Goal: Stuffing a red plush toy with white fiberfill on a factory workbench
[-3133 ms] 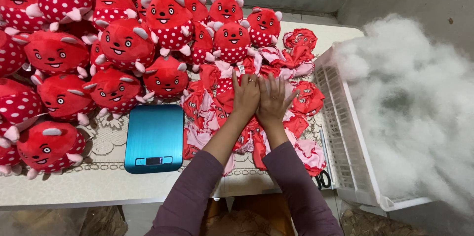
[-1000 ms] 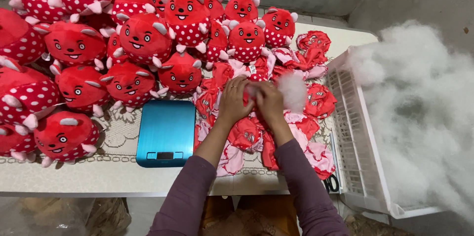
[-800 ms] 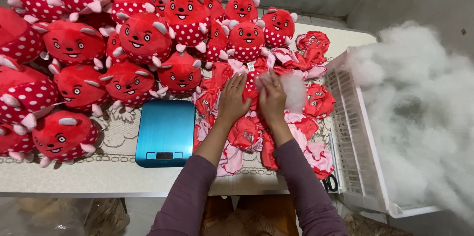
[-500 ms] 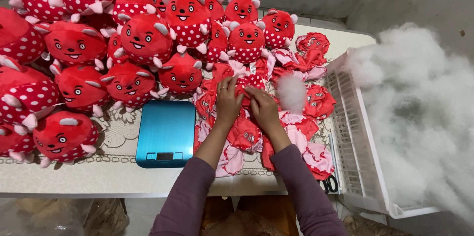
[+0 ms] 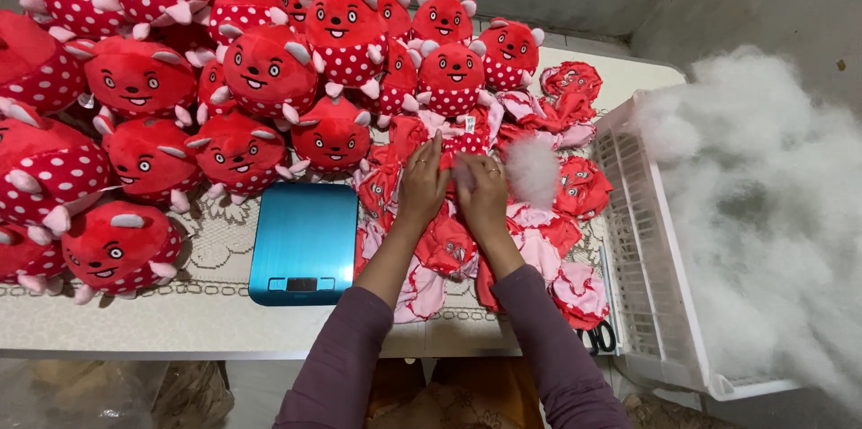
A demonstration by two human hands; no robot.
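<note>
My left hand (image 5: 420, 188) and my right hand (image 5: 482, 195) sit side by side on a limp red toy skin (image 5: 467, 140) on top of a heap of unstuffed red and pink skins (image 5: 548, 249). Both hands pinch the skin, and my right fingers press a small bit of white stuffing into it. A loose tuft of white stuffing (image 5: 533, 170) lies just right of my right hand. Both sleeves are purple.
Several stuffed red spotted plush toys (image 5: 260, 79) crowd the table's left and back. A blue kitchen scale (image 5: 303, 242) lies left of my arms. A white slatted crate (image 5: 646, 249) full of white stuffing (image 5: 763, 204) stands at the right. Black scissors (image 5: 596, 337) lie by the front edge.
Three seconds ago my hands lay flat on the heap. A tuft of stuffing then appeared at my right hand and now lies beside it; my hands have closed on the skin.
</note>
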